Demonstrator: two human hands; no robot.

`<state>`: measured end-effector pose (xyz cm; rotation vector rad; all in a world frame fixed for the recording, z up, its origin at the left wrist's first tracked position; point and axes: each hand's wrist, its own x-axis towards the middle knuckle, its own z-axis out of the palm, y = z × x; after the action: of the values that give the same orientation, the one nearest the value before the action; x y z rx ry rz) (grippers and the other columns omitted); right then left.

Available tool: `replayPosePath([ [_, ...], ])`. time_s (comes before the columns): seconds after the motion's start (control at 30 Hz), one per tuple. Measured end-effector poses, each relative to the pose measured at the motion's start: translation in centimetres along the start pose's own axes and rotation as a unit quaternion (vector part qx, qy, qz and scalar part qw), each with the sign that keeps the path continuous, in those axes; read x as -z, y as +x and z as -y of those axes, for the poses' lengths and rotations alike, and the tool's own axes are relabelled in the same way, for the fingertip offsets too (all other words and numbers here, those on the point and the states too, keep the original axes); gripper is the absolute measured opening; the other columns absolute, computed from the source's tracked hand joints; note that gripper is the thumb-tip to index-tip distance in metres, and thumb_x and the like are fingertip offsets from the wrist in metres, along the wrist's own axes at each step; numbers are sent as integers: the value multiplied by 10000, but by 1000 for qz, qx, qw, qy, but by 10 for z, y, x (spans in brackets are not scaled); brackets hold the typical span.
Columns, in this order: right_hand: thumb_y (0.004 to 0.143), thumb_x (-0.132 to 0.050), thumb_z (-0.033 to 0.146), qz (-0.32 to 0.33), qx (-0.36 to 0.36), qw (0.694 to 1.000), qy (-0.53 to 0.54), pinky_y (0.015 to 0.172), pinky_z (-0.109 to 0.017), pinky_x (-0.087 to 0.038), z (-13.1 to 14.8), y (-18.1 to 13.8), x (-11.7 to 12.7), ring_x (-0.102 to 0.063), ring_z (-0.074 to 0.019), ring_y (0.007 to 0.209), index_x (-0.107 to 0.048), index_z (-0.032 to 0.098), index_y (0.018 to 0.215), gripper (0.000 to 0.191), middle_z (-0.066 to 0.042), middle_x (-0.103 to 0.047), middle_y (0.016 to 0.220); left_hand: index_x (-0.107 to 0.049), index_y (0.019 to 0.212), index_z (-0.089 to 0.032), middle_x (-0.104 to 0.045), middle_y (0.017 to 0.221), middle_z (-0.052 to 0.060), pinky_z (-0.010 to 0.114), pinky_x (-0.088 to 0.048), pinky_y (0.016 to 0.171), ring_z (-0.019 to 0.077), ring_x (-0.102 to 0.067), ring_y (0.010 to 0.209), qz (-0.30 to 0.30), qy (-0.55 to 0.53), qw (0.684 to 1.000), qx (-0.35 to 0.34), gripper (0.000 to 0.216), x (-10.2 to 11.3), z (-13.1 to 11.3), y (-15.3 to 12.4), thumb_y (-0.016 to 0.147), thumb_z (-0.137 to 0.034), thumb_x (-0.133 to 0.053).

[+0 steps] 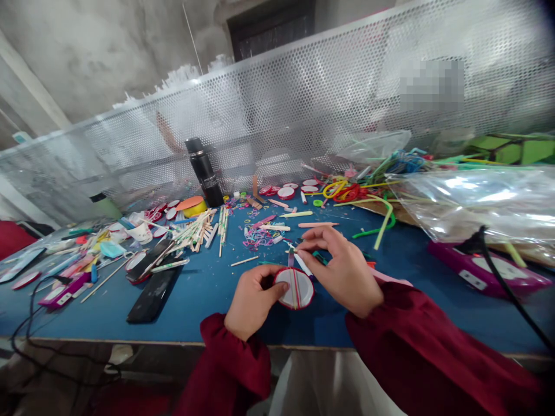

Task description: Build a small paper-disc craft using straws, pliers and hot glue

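My left hand (251, 300) is closed on the left edge of a round white disc with a red rim (295, 288), held just above the blue table (208, 289). A red band crosses the disc's face. My right hand (344, 271) sits right of the disc, thumb and forefinger pinched on a small piece at the disc's top edge, too small to name. Both arms wear dark red sleeves.
A black flask (204, 171) stands at the back by the perforated metal screen (303, 110). Sticks (197, 228), small rubber bands (258, 237), red-rimmed discs (286, 192) and coloured tubes (347, 190) litter the table. A black phone (152, 294) lies left; clear plastic bags (477, 202) and a purple glue gun (485, 268) lie right.
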<state>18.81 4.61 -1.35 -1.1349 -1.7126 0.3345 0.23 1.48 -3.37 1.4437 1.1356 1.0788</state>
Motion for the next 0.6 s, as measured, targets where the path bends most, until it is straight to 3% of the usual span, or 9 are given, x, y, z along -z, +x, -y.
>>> replayPosePath([
  [0.6, 826, -631, 223, 16, 1, 999, 28, 779, -308, -543, 4, 1, -1, -732, -183, 818, -584, 243, 955, 139, -5, -746, 872, -681, 905, -152, -682, 806, 25, 257, -475, 692, 149, -589, 725, 2, 3, 1000, 8, 174, -6, -5, 1, 752, -229, -710],
])
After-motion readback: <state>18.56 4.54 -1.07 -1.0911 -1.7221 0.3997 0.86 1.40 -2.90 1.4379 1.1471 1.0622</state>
